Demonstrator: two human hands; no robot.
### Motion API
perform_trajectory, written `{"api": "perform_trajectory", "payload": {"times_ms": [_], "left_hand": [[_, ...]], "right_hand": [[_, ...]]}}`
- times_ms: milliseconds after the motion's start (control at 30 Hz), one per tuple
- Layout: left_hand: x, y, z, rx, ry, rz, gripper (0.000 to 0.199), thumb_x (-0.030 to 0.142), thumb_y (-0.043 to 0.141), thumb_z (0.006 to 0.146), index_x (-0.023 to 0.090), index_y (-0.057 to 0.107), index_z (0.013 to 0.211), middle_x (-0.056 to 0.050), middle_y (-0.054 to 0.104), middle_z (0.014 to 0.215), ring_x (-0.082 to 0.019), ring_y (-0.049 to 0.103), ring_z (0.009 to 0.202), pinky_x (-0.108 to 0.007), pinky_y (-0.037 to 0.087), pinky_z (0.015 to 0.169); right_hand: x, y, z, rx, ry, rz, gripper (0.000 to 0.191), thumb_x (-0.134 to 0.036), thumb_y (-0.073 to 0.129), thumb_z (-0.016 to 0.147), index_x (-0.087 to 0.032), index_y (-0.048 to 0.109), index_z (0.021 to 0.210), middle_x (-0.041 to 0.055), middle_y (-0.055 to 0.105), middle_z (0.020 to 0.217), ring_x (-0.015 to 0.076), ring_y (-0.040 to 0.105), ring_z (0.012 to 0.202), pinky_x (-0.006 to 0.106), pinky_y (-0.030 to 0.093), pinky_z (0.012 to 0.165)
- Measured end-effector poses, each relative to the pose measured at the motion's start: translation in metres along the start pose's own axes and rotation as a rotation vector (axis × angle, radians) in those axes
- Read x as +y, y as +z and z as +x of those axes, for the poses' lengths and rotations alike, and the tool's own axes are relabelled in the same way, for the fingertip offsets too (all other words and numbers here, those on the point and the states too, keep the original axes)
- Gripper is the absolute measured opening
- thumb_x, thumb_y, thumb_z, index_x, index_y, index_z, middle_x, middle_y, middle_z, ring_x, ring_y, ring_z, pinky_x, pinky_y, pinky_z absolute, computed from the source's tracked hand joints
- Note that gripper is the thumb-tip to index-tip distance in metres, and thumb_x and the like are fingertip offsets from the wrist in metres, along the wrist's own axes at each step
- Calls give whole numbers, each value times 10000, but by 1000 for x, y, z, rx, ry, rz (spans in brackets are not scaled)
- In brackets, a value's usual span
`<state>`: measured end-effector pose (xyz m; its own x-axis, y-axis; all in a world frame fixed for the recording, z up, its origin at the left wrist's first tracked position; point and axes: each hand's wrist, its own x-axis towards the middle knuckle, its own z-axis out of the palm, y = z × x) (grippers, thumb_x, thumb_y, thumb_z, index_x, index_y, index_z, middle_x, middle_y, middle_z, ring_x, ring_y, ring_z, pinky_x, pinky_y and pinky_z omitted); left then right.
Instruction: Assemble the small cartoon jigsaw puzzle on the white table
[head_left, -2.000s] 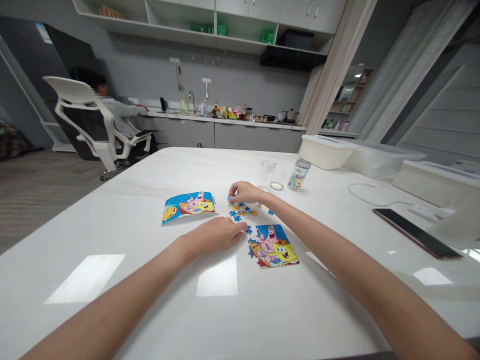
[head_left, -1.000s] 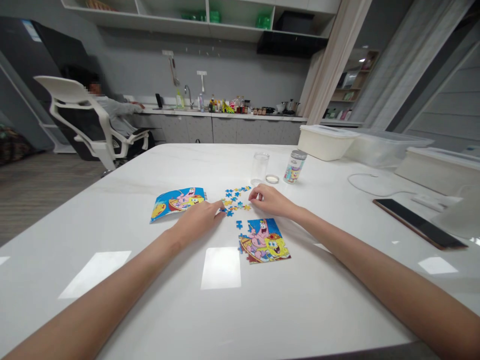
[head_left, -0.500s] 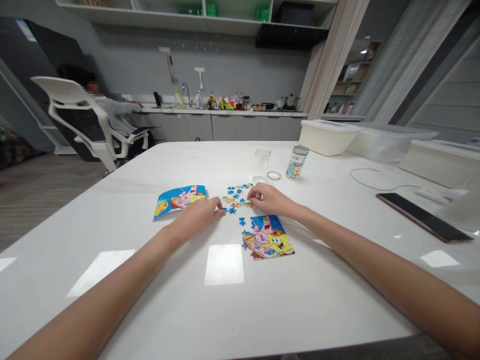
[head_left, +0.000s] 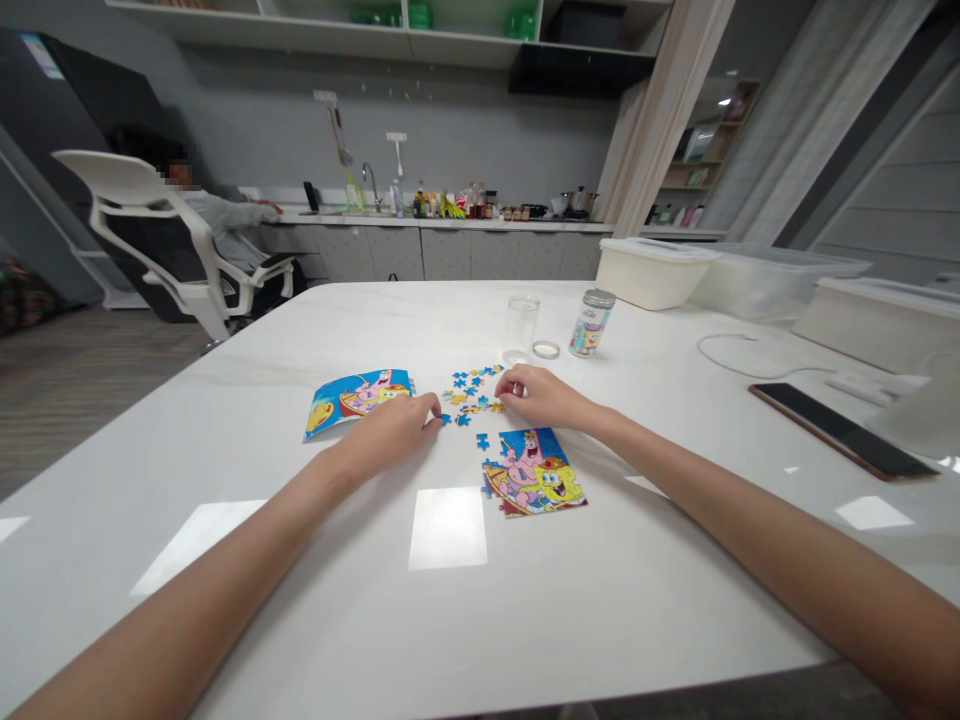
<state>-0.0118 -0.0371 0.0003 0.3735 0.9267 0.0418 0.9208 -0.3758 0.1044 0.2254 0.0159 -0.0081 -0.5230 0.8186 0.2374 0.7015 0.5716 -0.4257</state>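
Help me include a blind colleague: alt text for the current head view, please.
The left hand and right hand flank loose puzzle pieces on a white table. A partly built puzzle lies closer, a picture sheet partly behind the left hand, a clear jar and labelled jar beyond.

Two hands, one left hand and one right hand. On the one table: one joined puzzle section, one lone blue piece by its far left corner, and loose pieces too small and crowded to count surely. One picture sheet at left. Farther, one clear jar, one printed can, one round lid. At right, three storage boxes, one dark device. Far left, one chair, one seated person.
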Motion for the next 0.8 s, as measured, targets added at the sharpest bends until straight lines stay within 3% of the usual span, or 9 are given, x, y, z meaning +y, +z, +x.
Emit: {"api": "perform_trajectory", "payload": {"times_ms": [233, 467, 667, 800], "left_hand": [[3, 0, -1, 28, -2, 55, 218, 320, 438, 872, 179, 598, 918, -88, 677, 741, -228, 631, 708, -290, 395, 587], [6, 8, -2, 74, 146, 104, 326, 318, 402, 912, 181, 609, 1125, -86, 676, 733, -214, 643, 694, -294, 447, 643], [8, 9, -4, 29, 252, 106, 332, 281, 393, 916, 197, 644, 1116, -86, 676, 719, -232, 650, 700, -325, 468, 663], [11, 8, -5, 4, 254, 132, 337, 274, 386, 920, 203, 621, 1151, -81, 674, 723, -233, 648, 701, -325, 466, 657]], "right_hand": [[2, 0, 0, -8, -2, -4, 127, -121, 570, 813, -154, 686, 855, 52, 650, 858, 140, 569, 752, 258, 424, 732], [9, 4, 1, -9, -26, -22, 134, -124, 572, 799, -163, 694, 840, 44, 652, 832, 147, 570, 745, 266, 423, 717], [9, 4, 1, -12, -17, -7, 133, -134, 571, 805, -166, 698, 829, 54, 662, 841, 152, 578, 741, 268, 432, 714], [6, 3, 0, -26, -4, -25, 137, -147, 569, 805, -165, 702, 833, 53, 660, 848, 152, 582, 739, 264, 432, 721]]}}
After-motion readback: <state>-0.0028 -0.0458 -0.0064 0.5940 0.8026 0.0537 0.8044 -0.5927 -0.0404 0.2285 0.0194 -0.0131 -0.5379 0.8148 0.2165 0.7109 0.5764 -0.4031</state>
